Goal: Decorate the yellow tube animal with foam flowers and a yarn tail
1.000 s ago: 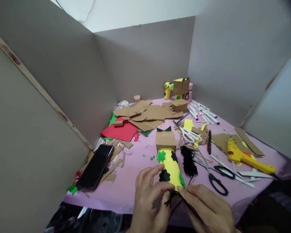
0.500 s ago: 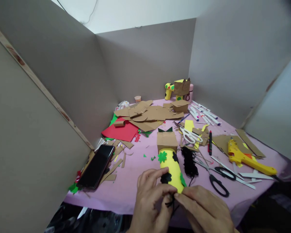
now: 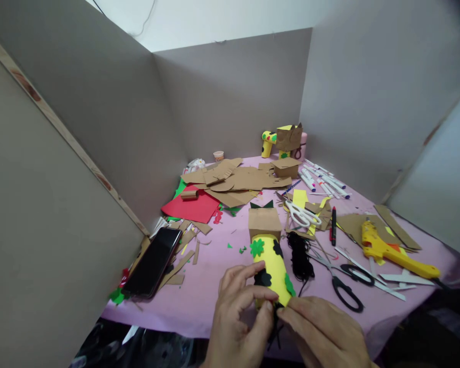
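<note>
A yellow paper tube (image 3: 271, 268) with green and black flower cut-outs lies on the pink table cover (image 3: 207, 286), a brown cardboard box (image 3: 264, 222) fixed to its far end. My left hand (image 3: 239, 312) curls round the tube's near end, its thumb pressing a tuft of black yarn (image 3: 275, 324) against it. My right hand (image 3: 324, 332) pinches the same yarn from the right, fingertips meeting those of the left. A loose bundle of black yarn (image 3: 299, 255) lies just right of the tube.
A phone (image 3: 152, 261) lies at the left edge. Black scissors (image 3: 343, 286), white scissors (image 3: 302, 213), a yellow glue gun (image 3: 391, 248), a red marker (image 3: 333, 223) and pens (image 3: 325, 181) lie right. Cardboard scraps (image 3: 233, 181) and red paper (image 3: 191, 206) lie behind. Grey partitions (image 3: 99, 112) enclose the table.
Both hands have drawn slightly closer together at the tube's near end, and the black yarn strands are now bunched tighter between the fingertips. The tube has not moved.
</note>
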The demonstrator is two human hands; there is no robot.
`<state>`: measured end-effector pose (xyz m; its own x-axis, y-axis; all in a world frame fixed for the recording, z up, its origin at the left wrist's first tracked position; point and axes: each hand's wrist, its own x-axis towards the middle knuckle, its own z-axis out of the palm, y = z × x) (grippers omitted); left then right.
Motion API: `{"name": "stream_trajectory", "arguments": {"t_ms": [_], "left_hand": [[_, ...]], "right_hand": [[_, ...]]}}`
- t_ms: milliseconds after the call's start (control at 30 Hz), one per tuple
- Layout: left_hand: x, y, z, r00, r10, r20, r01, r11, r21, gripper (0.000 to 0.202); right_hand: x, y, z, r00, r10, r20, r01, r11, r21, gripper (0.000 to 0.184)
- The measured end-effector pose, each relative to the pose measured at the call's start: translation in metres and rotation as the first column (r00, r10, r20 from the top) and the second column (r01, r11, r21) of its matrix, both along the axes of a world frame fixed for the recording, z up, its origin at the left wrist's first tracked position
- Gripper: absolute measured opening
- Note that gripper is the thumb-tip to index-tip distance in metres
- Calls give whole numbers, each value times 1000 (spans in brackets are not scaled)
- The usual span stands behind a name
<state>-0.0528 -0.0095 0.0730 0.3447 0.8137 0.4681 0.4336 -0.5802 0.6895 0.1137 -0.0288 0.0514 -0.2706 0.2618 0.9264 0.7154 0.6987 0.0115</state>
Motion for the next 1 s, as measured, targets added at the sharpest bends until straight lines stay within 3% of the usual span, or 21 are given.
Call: {"name": "stream_trajectory", "arguments": {"t_ms": [300, 667, 1000], "left_hand": [[-1, 4, 10, 997, -15, -77, 23, 995, 95, 17], [-5, 5, 9, 993, -7, -120, 22, 991, 129, 15], [-7, 4, 8, 991, -16, -136, 28, 996, 89, 14]], "right_hand": [[-2, 1, 2, 1000, 13, -2, -13, 1000, 5, 23], [-1, 1, 5, 1000, 13, 6, -13, 999, 40, 21], [-3, 1, 2, 1000, 13, -7, -13, 999, 31, 21]]}}
